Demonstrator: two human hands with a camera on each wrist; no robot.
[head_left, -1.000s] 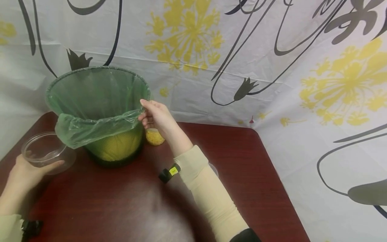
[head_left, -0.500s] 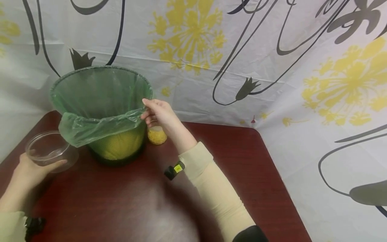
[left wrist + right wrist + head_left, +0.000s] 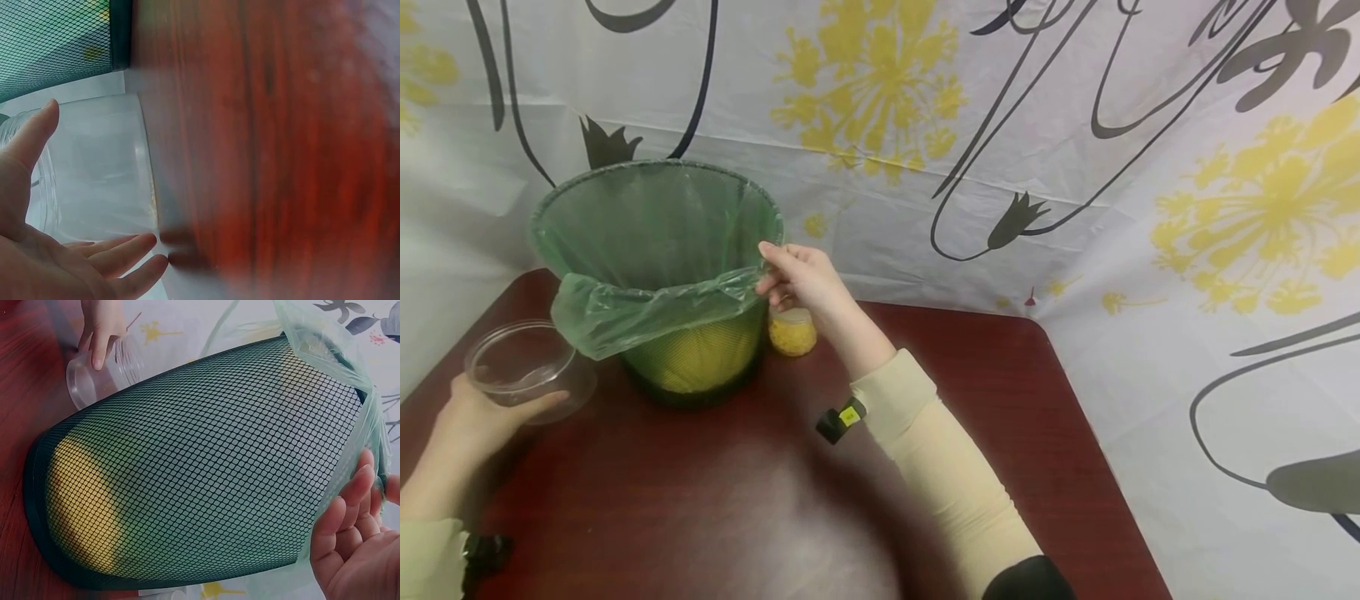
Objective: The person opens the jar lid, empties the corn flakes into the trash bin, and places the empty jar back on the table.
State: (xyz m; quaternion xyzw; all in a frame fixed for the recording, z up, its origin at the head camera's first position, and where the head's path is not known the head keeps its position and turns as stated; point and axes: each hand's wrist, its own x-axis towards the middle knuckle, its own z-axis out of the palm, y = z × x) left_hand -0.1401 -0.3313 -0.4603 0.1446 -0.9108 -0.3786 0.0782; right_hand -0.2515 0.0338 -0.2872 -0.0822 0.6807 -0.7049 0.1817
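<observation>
The bin (image 3: 700, 358) stands upright on the red-brown surface (image 3: 700, 492), at about 10 o'clock from the middle of the head view. Its mouth opens upward; in this view the long axis leans slightly, from the mouth near 12 o'clock to the foot a little before 6. In the right wrist view the same axis runs from the foot at 8 o'clock to the mouth at 2 o'clock. Yellow colour shows through the lower mesh.

The green bag (image 3: 643, 317) lines the bin, and its edge is folded outward over the rim, hanging loose on the 6 o'clock side. The right hand (image 3: 801, 279) is at 3 o'clock of the bin; it is nearly closed, with bent fingers, and pinches the bag at about 4 o'clock of the rim.

At 8 o'clock of the bin, the left hand (image 3: 478, 421) is spread wide and holds the clear tub (image 3: 561, 380), the thumb along one side of the wall and the fingers at the other. The tub is upright, its round mouth upward.

A jar (image 3: 792, 337) with yellow content stands upright just beside the bin, at 4 o'clock. Behind hangs a white cloth (image 3: 1075, 275) with yellow and grey flowers.
</observation>
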